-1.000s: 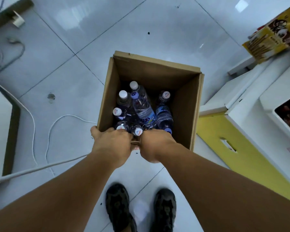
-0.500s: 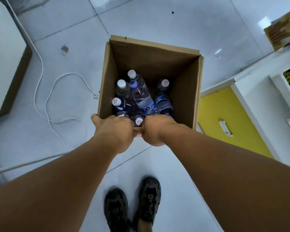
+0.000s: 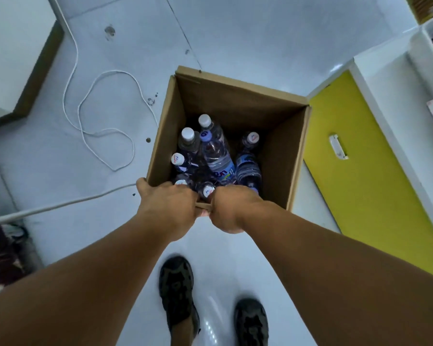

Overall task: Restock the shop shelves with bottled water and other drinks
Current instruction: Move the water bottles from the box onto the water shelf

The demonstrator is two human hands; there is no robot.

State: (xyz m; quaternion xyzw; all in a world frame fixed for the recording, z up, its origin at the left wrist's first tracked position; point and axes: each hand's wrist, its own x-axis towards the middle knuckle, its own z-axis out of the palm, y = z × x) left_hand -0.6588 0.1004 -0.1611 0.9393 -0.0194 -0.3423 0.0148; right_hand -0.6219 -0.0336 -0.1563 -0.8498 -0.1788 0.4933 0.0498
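Bright, even indoor light with a cool bluish cast on the glossy white floor [image 3: 235, 33], which shows soft glare patches. The inside of the cardboard box [image 3: 235, 101] is dim and shadowed. Wide-angle bending stretches the edges, and the shoes [image 3: 176, 283] look slightly blurred

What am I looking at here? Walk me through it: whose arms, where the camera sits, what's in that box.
No machine here: a person wears a camera on the head, looking down past their own arms. The left hand and right hand grip the near edge of an open cardboard box. Inside stand water bottles with white caps. Below are the person's dark shoes on a pale tiled floor. A white cable loops on the floor to the left; a yellow cabinet front is to the right.
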